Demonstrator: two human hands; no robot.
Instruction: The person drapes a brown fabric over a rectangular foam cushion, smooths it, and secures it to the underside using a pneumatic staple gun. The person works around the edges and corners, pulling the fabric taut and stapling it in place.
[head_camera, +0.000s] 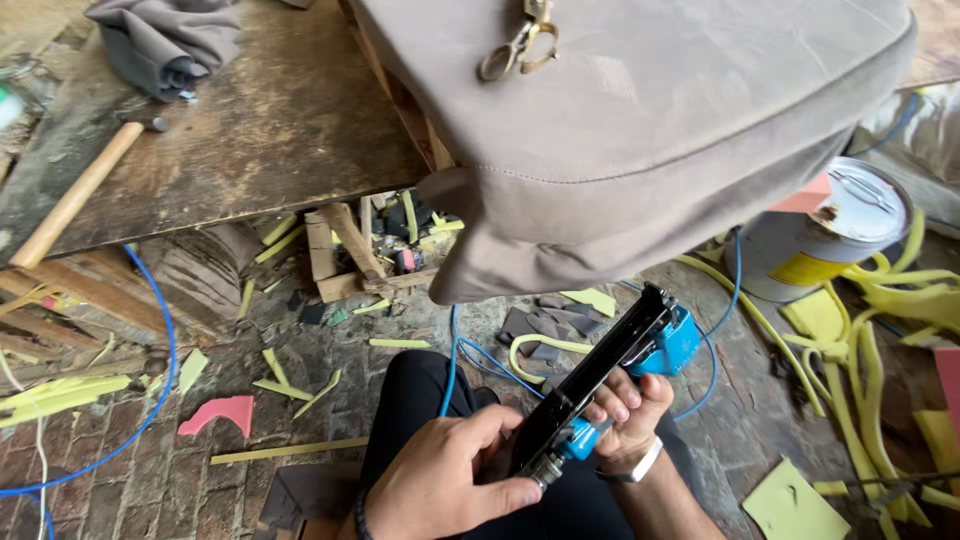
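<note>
Overhead, brown cushion (640, 130); perhaps scissors (518, 45) atop.

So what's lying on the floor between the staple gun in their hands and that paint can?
In the head view, between staple gun and paint can: blue hose and yellow foam strips.

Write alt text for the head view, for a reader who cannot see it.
Two hands, left hand and right hand, grip a black and blue staple gun above a brick floor littered with yellow foam scraps. A grey upholstered cushion with scissors on it lies ahead, a hammer to the left.
</note>
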